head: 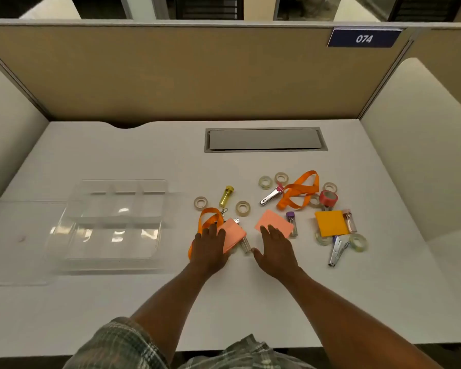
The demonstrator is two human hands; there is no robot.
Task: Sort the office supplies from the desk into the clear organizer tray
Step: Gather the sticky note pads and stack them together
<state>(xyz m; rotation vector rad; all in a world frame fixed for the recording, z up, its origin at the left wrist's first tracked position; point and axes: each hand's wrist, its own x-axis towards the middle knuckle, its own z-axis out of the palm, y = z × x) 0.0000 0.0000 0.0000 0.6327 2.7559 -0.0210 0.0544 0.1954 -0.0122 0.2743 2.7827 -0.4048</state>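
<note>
Office supplies: lying scattered on the white desk (250, 302), right of centre, none yet in the tray.
Pink sticky pads: one (233, 234) is sitting under the left fingers, another (273, 222) is lying just beyond the right fingertips; they are looking light and flat, so pinching an edge would likely work best.
Tape rolls: small clear rings such as one (243, 208) are resting flat; probably light, rigid and easy to lift by the rim.
Orange lanyard: one (301, 190) is sprawling over the far cluster, soft and floppy, likely needing gathering.
Staple remover: one (337, 250) is lying near the right edge of the pile, looking stiff and metallic.
Left hand (209, 249): resting flat and spread on a pad and lanyard, gripping nothing.
Right hand (276, 249): lying flat with fingers extended, holding nothing.
Clear organizer tray (72, 230): sitting well apart to the left, its compartments appearing empty.
</note>
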